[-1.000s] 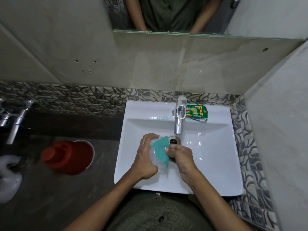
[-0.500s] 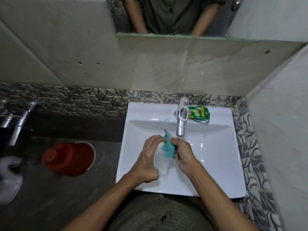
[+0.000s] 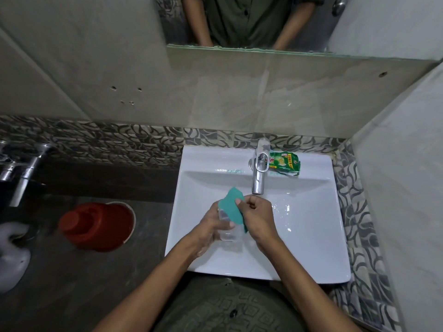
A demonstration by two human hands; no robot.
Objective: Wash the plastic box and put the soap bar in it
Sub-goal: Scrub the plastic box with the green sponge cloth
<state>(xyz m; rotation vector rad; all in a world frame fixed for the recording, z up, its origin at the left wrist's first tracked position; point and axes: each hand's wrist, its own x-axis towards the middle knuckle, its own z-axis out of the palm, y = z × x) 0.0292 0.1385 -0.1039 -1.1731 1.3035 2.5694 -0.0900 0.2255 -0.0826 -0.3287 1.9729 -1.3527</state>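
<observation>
Head view: over the white basin (image 3: 311, 236) at the centre of the frame, a person scrubs a clear plastic box (image 3: 226, 232) with a green scouring pad (image 3: 232, 207). The left hand (image 3: 213, 226) is wrapped around the box from the left, fingers curled on its wall, holding it just above the bowl. The right hand (image 3: 257, 216) pinches the pad between thumb and curled fingers and presses it against the box's upper end, just below the spout of the chrome tap (image 3: 260, 173). No stream of water is visible from the tap, though droplets glisten on the bowl to the right of the hands.

The soap bar (image 3: 285, 162), in its green and yellow wrapper, lies on the basin's back ledge in the upper right of the basin, just beside the tap and well apart from the box. A red bucket (image 3: 100, 226) stands on the dark floor at the left of the frame.

The washing appears to be mid-scrub, with rinsing and the soap both yet to come. Done well, the step probably calls for a firm left-hand grip, since a wet, clear box is likely slippery, and for turning it so the pad reaches every wall and corner inside. Keeping the work low over the bowl should limit damage from a slip. How clean the box is cannot be told from here.
</observation>
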